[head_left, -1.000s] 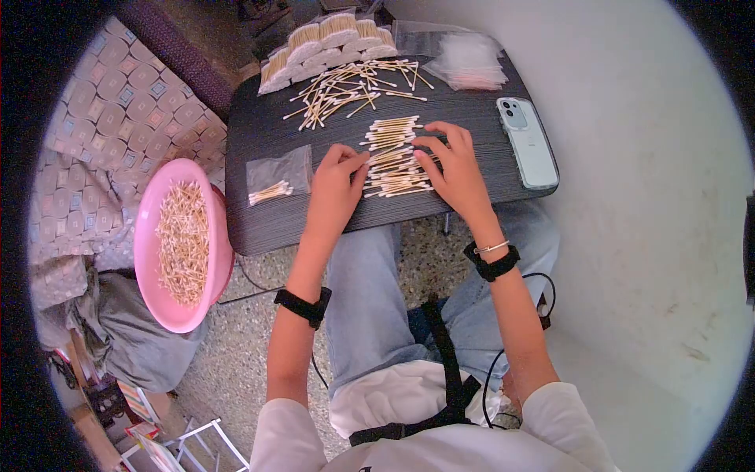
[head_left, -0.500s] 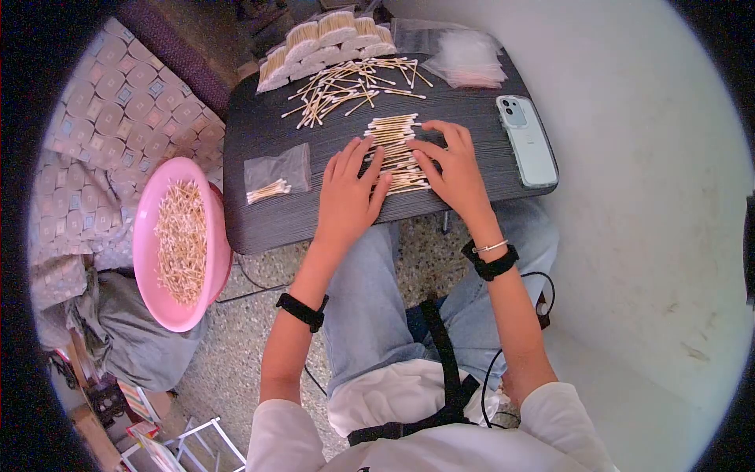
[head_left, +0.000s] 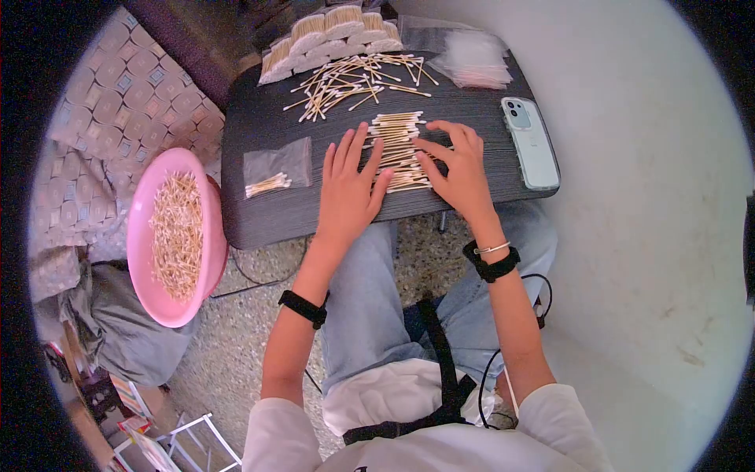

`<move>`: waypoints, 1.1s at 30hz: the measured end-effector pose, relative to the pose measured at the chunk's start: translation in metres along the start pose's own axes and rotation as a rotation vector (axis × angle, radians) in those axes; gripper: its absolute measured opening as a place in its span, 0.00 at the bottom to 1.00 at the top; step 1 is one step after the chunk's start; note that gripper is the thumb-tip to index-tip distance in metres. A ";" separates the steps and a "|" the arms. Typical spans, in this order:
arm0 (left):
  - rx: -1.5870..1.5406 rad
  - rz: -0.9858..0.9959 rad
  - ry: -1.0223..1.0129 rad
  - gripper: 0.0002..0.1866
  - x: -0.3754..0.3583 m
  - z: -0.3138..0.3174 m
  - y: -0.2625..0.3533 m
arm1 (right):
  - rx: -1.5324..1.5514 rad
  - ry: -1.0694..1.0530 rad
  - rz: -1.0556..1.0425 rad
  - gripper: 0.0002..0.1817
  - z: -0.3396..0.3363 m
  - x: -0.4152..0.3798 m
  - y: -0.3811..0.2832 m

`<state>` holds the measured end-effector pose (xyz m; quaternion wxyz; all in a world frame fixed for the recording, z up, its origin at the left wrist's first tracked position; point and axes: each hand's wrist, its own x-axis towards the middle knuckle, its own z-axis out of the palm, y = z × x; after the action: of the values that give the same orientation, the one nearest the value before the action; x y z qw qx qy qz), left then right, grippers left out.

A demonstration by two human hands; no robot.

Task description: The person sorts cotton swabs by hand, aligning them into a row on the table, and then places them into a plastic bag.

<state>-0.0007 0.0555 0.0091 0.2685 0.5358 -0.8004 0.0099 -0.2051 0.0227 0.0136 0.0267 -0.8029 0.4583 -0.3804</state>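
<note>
A column of cotton swabs point(head_left: 399, 149) lies roughly parallel across the dark table point(head_left: 275, 219). At its left side rests my left hand point(head_left: 348, 185), fingers spread, fingertips by the swab ends. My right hand point(head_left: 462, 169) is at the right side, fingers bent and apart, thumb and forefinger touching the swab ends. Behind the column is a loose heap of swabs point(head_left: 338, 85). To the left lies a clear bag point(head_left: 291, 161) with a few swabs point(head_left: 267, 186) on it or in it; I cannot tell which.
Packed swab bundles point(head_left: 326, 35) are stacked at the back, beside clear plastic bags point(head_left: 474, 59). A phone point(head_left: 531, 145) lies near the right edge. Left of the table stands a pink basin point(head_left: 141, 236) full of swabs. A pale wall point(head_left: 645, 197) rises on the right.
My left hand's fingers have spread a little wider and shifted slightly off the column. The right hand stays at its side, and the whole view has shifted slightly.
</note>
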 end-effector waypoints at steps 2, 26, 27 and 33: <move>-0.042 -0.022 0.041 0.29 0.002 0.000 0.002 | -0.024 0.034 0.029 0.11 0.000 0.001 0.000; 0.034 0.044 -0.128 0.33 -0.024 0.005 0.016 | 0.337 -0.079 0.231 0.25 -0.004 -0.025 -0.008; 0.058 0.048 -0.135 0.33 -0.023 0.004 0.018 | 0.297 -0.091 0.205 0.26 -0.002 -0.026 -0.010; 0.097 0.059 -0.147 0.33 -0.022 0.001 0.020 | 0.386 -0.116 0.207 0.27 0.001 -0.025 -0.020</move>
<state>-0.0120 0.0827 0.0038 0.1825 0.5237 -0.8319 0.0174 -0.1976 0.0529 0.0060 0.2451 -0.7520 0.4548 -0.4094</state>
